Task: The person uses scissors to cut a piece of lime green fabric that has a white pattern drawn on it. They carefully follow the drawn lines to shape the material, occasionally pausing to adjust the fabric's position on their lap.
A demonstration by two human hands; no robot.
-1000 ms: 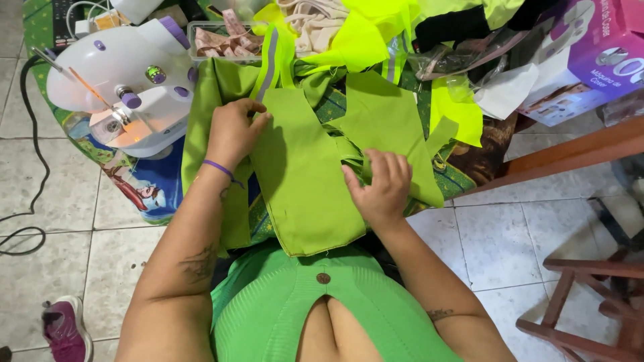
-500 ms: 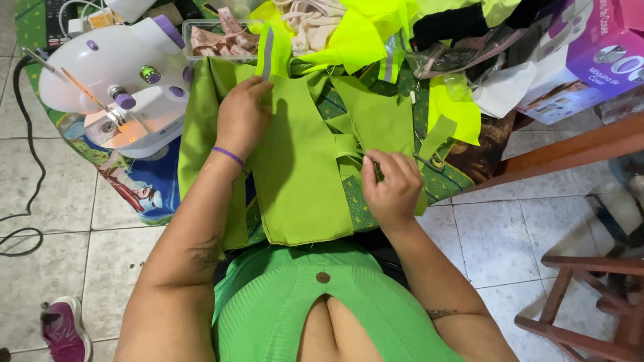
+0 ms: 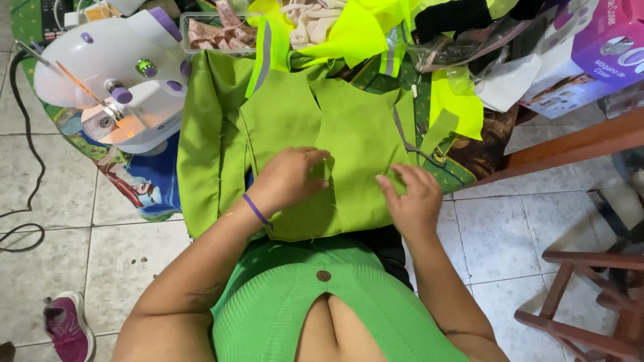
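I have the green fabric piece (image 3: 295, 134) spread flat over my lap and the table edge, just to the right of the small white sewing machine (image 3: 111, 74), so its seams lie smooth and I can feel along them. My left hand (image 3: 292, 177) rests palm down on the cloth with the fingers curled at a slit between two panels, pinning that edge in place; it grips nothing that I can see. My right hand (image 3: 412, 198) lies further right from the machine, fingers loosely spread and pressing the other panel flat, also holding nothing. Both hands sit on the lower half of the cloth, near each other but apart. Beyond the cloth, away from the machine, a heap of neon yellow fabric (image 3: 362, 30) with grey reflective strips is piled up, and a purple box (image 3: 607, 40) is cut off at the corner. I cannot tell whether a pin or needle sits under my fingertips. The cloth's near edge is hidden behind my body, and a wooden stool (image 3: 590, 295) is only partly in view.
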